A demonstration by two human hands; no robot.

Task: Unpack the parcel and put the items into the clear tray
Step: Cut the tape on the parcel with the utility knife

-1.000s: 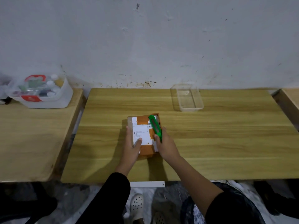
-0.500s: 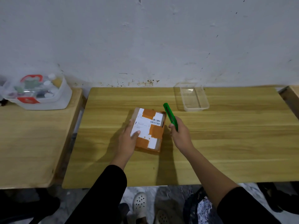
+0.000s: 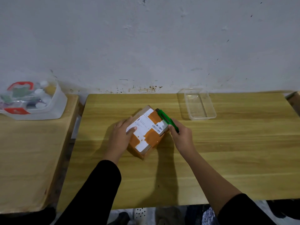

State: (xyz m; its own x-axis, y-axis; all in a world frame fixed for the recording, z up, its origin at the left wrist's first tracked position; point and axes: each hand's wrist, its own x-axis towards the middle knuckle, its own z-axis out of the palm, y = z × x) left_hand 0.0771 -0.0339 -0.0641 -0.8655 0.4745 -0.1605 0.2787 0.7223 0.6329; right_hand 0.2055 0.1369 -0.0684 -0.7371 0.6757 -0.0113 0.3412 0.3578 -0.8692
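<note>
Tray [image 3: 197,105] beyond parcel [image 3: 146,129], green cutter [image 3: 165,118] between; storage bin [image 3: 55,109] far left.

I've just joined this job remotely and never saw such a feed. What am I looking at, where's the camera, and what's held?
There is no machine: a person works with bare hands. The camera sits on their head and looks forward and down, so both arms enter from the bottom edge. The left hand presses on the parcel, a cardboard box with orange tape and a white label, on the wooden table. The right hand grips a green cutter held along the parcel's far right edge; whether a blade is out I cannot tell. The clear tray stands near the wall with nothing showing in it. A plastic tub of small items sits on the side table to the left.
</note>
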